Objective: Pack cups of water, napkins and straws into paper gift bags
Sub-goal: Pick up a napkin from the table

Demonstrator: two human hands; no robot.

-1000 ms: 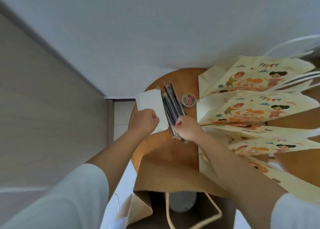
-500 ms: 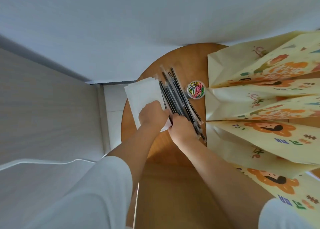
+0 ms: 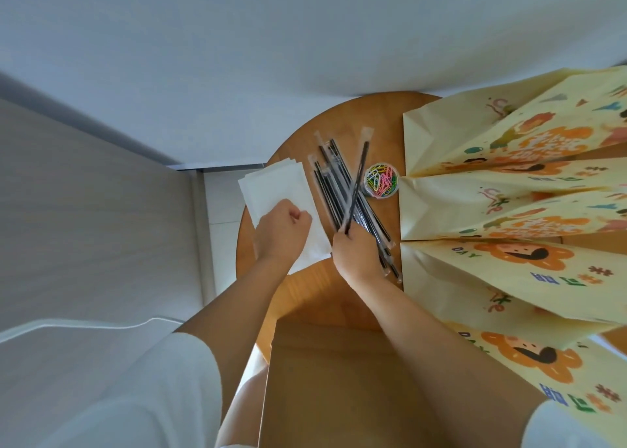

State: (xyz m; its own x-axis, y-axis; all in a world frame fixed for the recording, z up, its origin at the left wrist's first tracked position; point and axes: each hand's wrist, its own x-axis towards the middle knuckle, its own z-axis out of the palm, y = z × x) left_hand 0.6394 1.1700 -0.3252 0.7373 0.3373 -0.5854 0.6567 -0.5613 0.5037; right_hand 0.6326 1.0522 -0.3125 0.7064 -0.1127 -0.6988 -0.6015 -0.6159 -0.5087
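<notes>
Our left hand (image 3: 283,234) lies curled on the stack of white napkins (image 3: 274,186) at the left of the round wooden table (image 3: 339,118), its fingertips pinching the top sheet. Just beside it, our right hand (image 3: 354,256) grips one wrapped black straw (image 3: 360,171) by its near end, slanted across the pile of straws (image 3: 334,193). A tub of coloured paper clips (image 3: 380,180) sits right of the pile. Yellow printed gift bags (image 3: 492,206) lie fanned further right.
</notes>
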